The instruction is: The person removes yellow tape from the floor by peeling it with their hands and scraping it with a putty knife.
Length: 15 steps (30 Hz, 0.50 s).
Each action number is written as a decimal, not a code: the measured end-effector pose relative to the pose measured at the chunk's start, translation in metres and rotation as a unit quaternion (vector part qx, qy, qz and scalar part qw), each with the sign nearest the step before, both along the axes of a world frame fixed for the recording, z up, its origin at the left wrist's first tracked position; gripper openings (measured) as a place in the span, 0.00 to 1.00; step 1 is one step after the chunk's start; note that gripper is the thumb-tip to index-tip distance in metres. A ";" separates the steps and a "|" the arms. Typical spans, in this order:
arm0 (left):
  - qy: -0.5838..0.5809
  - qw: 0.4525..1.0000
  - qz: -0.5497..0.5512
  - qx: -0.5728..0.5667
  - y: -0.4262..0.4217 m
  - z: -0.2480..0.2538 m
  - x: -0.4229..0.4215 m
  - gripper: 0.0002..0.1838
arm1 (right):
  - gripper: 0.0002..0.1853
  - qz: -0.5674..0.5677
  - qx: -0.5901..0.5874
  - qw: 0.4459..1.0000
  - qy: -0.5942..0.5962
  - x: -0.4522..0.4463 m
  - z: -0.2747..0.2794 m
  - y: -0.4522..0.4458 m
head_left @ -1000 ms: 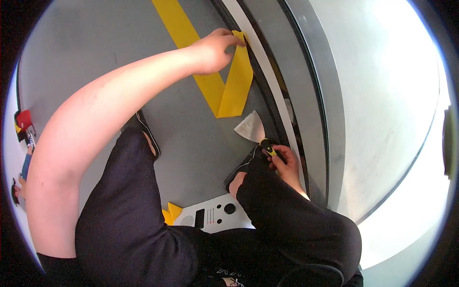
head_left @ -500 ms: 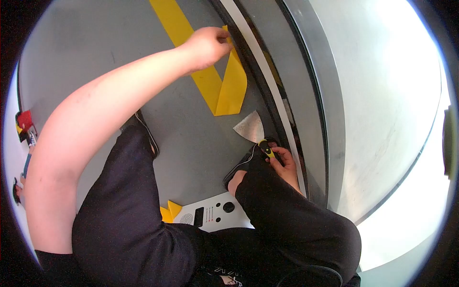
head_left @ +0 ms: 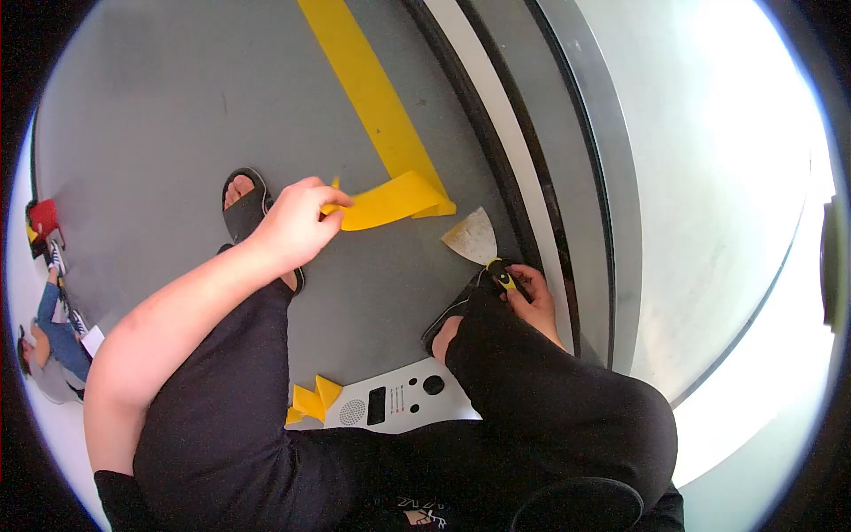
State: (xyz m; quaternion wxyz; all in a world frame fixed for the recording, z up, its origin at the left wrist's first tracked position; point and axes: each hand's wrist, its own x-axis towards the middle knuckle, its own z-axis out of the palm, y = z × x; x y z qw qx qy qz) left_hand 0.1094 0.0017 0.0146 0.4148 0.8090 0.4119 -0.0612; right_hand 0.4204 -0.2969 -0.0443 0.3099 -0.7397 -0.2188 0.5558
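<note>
My left hand [head_left: 301,222] pinches the loose end of a yellow floor tape [head_left: 381,202], between thumb and fingers. From there the lifted strip curves to the right, to a fold where it meets the length lying flat on the grey floor [head_left: 177,133]. In my right hand [head_left: 534,301], low by my right foot, is a scraper [head_left: 472,238] with a black and yellow handle. Its wide, stained metal blade points away from me, apart from the tape.
Crumpled yellow tape [head_left: 314,399] lies beside a white panel [head_left: 390,399] with a round black knob and a speaker grille, between my legs. A curved track [head_left: 523,160] and pale wall run along the right. At far left sits another person [head_left: 60,346].
My left hand has swung down and left with the tape end, so the loose strip now stretches leftward from the fold. My right hand still holds the scraper in nearly the same place.
</note>
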 end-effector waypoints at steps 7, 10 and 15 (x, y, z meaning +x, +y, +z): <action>0.046 0.993 -0.014 -0.105 0.007 0.024 -0.042 0.13 | 0.20 0.122 -0.042 0.988 -0.083 0.002 -0.001 0.019; 0.119 0.989 -0.025 -0.086 0.014 0.039 -0.042 0.11 | 0.21 0.226 -0.129 0.959 -0.112 -0.007 0.010 0.044; -0.032 0.991 -0.086 -0.097 0.009 0.020 -0.075 0.12 | 0.22 0.465 -0.173 0.842 -0.211 -0.017 0.008 0.072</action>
